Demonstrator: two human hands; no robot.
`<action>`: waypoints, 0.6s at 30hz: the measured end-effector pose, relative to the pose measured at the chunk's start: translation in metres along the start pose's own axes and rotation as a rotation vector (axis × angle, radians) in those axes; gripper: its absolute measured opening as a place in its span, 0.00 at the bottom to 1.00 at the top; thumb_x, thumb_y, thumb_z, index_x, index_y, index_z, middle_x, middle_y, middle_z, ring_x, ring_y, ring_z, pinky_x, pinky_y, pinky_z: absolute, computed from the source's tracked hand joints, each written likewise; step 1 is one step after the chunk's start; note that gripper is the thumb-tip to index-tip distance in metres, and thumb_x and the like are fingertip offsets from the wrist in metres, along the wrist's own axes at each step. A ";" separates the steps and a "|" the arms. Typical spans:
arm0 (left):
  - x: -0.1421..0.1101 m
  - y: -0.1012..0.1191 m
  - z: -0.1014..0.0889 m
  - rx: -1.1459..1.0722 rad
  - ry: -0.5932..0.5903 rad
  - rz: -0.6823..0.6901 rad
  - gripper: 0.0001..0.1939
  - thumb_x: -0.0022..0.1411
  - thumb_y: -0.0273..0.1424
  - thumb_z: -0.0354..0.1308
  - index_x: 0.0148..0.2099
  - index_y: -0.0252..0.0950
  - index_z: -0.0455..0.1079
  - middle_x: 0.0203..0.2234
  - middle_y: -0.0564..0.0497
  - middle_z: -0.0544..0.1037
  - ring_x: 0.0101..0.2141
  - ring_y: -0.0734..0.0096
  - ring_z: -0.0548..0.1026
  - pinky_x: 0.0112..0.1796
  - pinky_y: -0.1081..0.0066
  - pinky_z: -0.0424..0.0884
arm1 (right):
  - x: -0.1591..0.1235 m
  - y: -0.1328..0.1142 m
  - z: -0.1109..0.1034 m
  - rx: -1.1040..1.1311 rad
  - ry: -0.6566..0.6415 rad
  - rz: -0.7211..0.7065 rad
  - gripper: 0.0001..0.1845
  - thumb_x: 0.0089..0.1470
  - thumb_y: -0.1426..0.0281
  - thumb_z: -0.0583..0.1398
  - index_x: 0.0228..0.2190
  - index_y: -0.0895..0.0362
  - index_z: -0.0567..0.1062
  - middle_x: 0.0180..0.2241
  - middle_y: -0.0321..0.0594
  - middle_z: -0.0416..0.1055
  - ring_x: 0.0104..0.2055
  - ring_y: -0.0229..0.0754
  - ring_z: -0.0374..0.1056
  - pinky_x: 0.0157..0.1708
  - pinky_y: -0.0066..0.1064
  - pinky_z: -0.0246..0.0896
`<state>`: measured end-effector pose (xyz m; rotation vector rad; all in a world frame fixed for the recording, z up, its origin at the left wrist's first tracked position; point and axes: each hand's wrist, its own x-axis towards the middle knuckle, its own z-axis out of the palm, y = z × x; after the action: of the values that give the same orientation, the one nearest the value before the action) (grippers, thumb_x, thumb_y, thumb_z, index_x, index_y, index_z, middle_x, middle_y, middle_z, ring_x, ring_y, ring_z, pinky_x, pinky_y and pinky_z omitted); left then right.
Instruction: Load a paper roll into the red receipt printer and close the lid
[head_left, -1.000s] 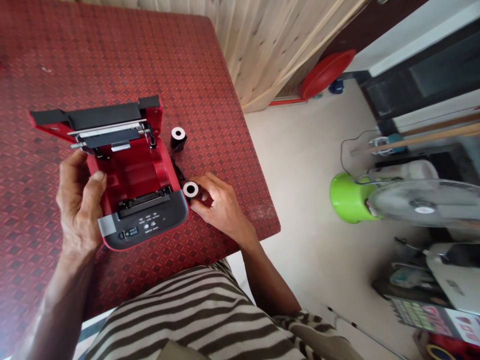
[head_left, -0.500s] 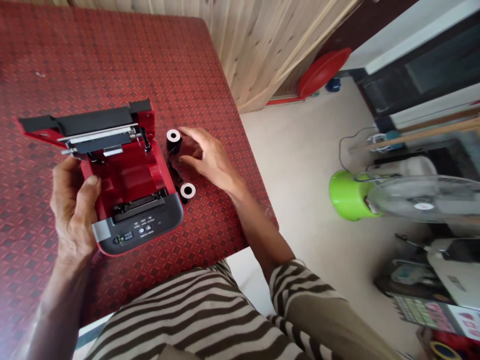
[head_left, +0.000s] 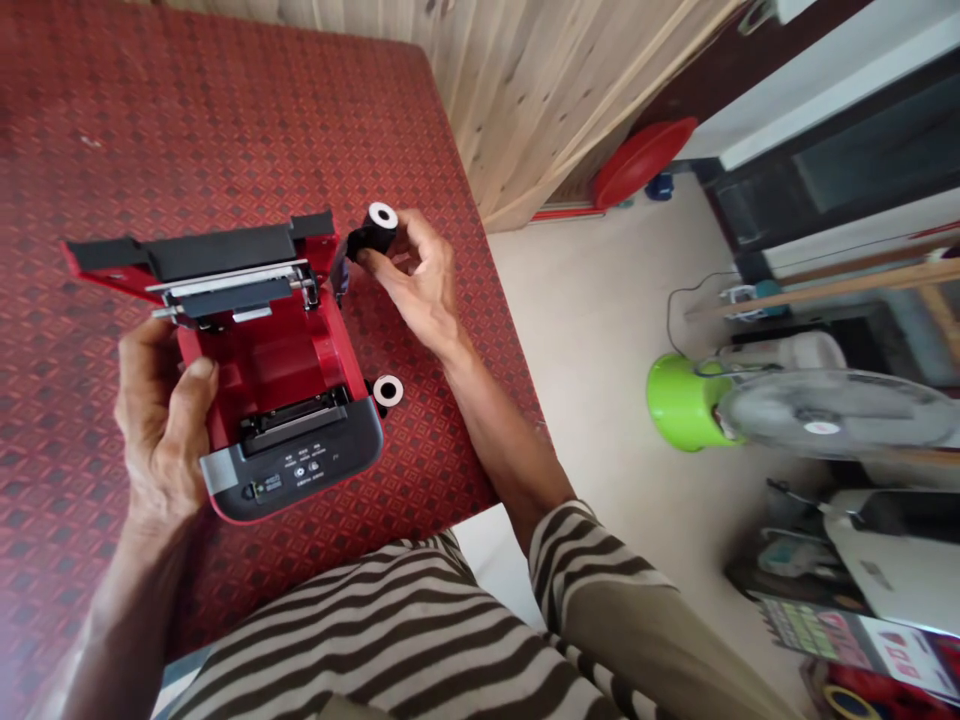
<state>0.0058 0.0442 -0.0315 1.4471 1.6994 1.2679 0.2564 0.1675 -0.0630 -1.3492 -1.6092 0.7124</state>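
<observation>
My left hand (head_left: 166, 420) grips the left side of a red and black label printer (head_left: 274, 350), thumb on its rim. The printer's lid (head_left: 217, 262) stands raised, and the red bay inside shows no roll. Beyond the printer's right side, my right hand (head_left: 416, 275) pinches a black ribbon roll (head_left: 379, 228) with a white core end. A strip of black ribbon hangs from that roll beside the printer wall. Lower down, a second ribbon roll (head_left: 388, 391) lies on the table, close to the printer's right front corner and partly hidden by it.
The red patterned table (head_left: 247, 130) ends at a wooden plank wall (head_left: 510, 90) and a pale floor (head_left: 585, 300). On the right stand a green bucket (head_left: 682, 400), a fan (head_left: 832, 412) and a white machine (head_left: 892, 550). A red basin (head_left: 645, 160) leans farther back.
My right hand has closed on the upper ribbon roll and lifted it up and away from the lower one. The ribbon now trails from it. My left hand still holds the printer.
</observation>
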 end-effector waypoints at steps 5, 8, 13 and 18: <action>-0.001 -0.001 -0.001 0.007 -0.015 -0.011 0.27 0.66 0.42 0.58 0.62 0.35 0.69 0.49 0.47 0.79 0.47 0.61 0.74 0.51 0.60 0.71 | -0.011 -0.030 -0.017 0.107 -0.011 0.009 0.16 0.64 0.56 0.66 0.46 0.48 0.69 0.42 0.32 0.75 0.43 0.38 0.73 0.46 0.31 0.73; -0.002 0.000 0.001 -0.010 -0.007 -0.034 0.26 0.67 0.41 0.58 0.63 0.36 0.69 0.50 0.47 0.80 0.48 0.62 0.75 0.53 0.60 0.70 | -0.030 -0.060 -0.037 0.248 -0.068 0.009 0.20 0.63 0.50 0.66 0.47 0.47 0.70 0.44 0.33 0.75 0.47 0.39 0.75 0.51 0.34 0.74; -0.002 0.002 0.009 -0.074 -0.013 -0.028 0.27 0.69 0.40 0.58 0.66 0.34 0.68 0.53 0.45 0.80 0.47 0.63 0.75 0.49 0.62 0.73 | -0.059 -0.103 -0.054 0.390 -0.252 -0.016 0.18 0.61 0.52 0.68 0.44 0.49 0.73 0.45 0.35 0.78 0.49 0.44 0.78 0.48 0.39 0.77; -0.011 0.014 0.006 -0.066 0.047 0.034 0.33 0.72 0.49 0.56 0.68 0.30 0.66 0.59 0.37 0.77 0.56 0.55 0.76 0.59 0.55 0.71 | -0.070 -0.122 -0.049 0.280 -0.363 -0.029 0.15 0.58 0.64 0.73 0.45 0.49 0.77 0.44 0.35 0.80 0.44 0.43 0.77 0.43 0.35 0.75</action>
<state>0.0194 0.0346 -0.0227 1.4239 1.6540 1.3727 0.2454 0.0652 0.0440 -1.0316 -1.7247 1.1699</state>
